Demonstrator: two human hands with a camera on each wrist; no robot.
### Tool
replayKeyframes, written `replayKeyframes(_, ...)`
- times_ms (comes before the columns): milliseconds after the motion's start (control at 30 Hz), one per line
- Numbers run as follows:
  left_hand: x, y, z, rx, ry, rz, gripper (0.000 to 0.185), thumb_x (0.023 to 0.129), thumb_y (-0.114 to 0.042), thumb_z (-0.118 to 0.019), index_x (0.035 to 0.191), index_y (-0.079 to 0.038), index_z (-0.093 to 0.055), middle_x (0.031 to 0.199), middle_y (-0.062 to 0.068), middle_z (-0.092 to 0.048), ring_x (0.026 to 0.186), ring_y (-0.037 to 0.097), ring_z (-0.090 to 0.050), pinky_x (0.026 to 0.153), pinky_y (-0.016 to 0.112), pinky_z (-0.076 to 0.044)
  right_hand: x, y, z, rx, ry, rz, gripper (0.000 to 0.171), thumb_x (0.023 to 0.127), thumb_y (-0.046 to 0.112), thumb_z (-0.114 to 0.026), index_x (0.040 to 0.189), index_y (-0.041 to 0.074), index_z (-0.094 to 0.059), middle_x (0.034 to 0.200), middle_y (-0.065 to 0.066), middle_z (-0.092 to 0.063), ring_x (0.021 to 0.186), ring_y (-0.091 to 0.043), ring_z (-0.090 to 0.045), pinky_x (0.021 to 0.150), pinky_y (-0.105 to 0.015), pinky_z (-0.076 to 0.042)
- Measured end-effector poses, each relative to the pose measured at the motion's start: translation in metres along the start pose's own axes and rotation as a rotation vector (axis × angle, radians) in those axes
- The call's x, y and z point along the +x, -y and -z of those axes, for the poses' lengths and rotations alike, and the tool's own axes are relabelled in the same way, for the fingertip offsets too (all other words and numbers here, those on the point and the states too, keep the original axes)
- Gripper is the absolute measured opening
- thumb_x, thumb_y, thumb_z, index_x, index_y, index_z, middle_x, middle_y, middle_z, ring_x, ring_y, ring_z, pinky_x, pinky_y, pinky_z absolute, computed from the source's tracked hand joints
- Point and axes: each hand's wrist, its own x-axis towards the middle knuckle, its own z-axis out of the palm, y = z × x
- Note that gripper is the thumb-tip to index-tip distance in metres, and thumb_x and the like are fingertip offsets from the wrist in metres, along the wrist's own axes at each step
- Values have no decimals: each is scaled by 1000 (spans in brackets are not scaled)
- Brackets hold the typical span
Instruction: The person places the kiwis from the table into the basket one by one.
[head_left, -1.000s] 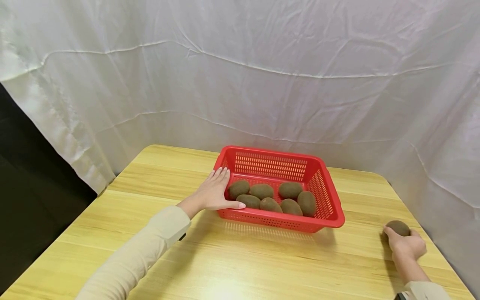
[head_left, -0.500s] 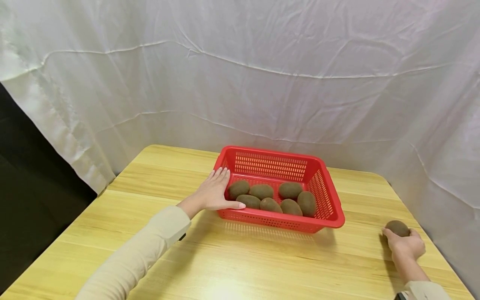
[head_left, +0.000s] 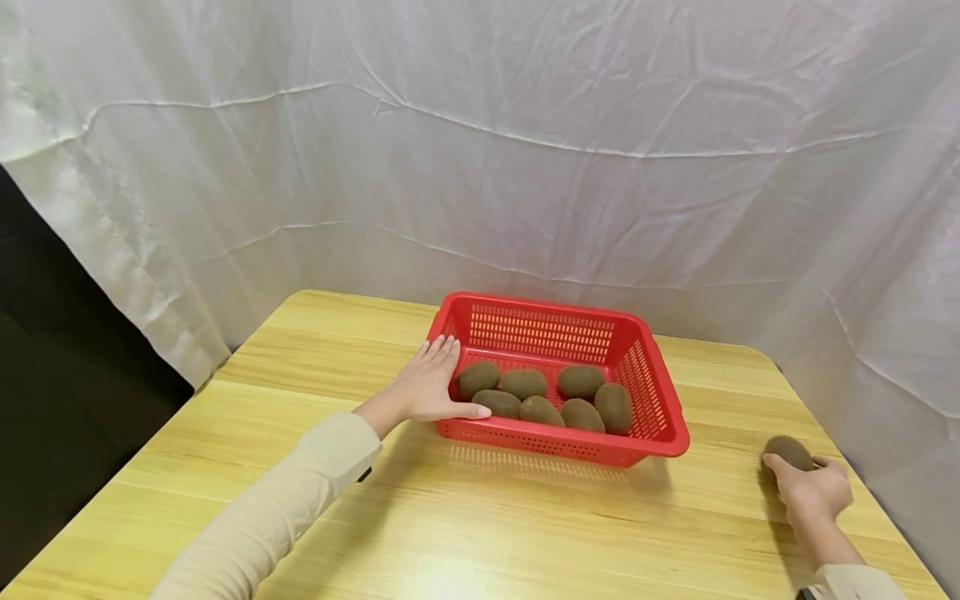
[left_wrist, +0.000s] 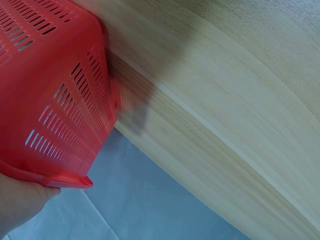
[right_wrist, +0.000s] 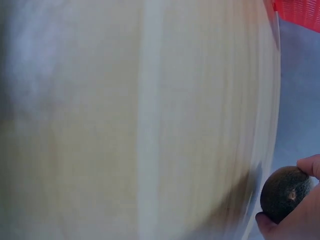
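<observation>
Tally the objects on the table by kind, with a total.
Kiwis in the red basket: 6; a seventh may hide among them
Kiwi gripped by the right hand: 1
Red baskets: 1, left hand resting on its side
Total: 8

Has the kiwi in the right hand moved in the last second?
Yes, slightly. The kiwi, gripped by the right hand, has shifted a little left toward the red basket, judged against the table's far right corner.
</observation>
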Motion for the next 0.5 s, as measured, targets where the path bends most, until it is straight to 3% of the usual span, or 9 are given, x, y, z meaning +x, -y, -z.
replayKeyframes(167, 0, 0, 0, -7, 0, -2, 115, 74, -77, -49, 147, 2, -7, 155, 18, -3, 145, 32, 0, 118, 44, -3, 1, 7, 3, -36, 2, 92, 64, 78, 30, -66, 121, -10, -41, 112, -26, -44, 110, -38, -40, 77, -30, -38)
replayKeyframes(267, 0, 0, 0, -14, 4, 2, 116, 74, -77, -49, 148, 1, -6, 155, 18, -2, 145, 31, 0, 118, 44, -2, 2, 11, 4, -72, 14, 169, 63, 80, 33, -66, 123, -7, -43, 109, -19, -47, 101, -31, -43, 73, -25, -36)
replayKeyframes(367, -1, 0, 1, -21, 4, 3, 116, 73, -77, -49, 148, 1, -6, 155, 18, -2, 145, 31, 1, 118, 44, -2, 0, 15, 5, -72, 31, 195, 56, 79, 35, -68, 119, 0, -51, 94, 4, -53, 86, -10, -45, 69, -17, -34)
replayKeyframes(500, -1, 0, 1, -21, 5, 2, 117, 72, -78, -48, 148, 1, -6, 156, 18, -2, 145, 31, 1, 118, 44, -2, -2, 18, 7, -28, 56, 201, 45, 78, 38, -71, 111, 9, -56, 77, 28, -40, 72, 11, -36, 65, -9, -35)
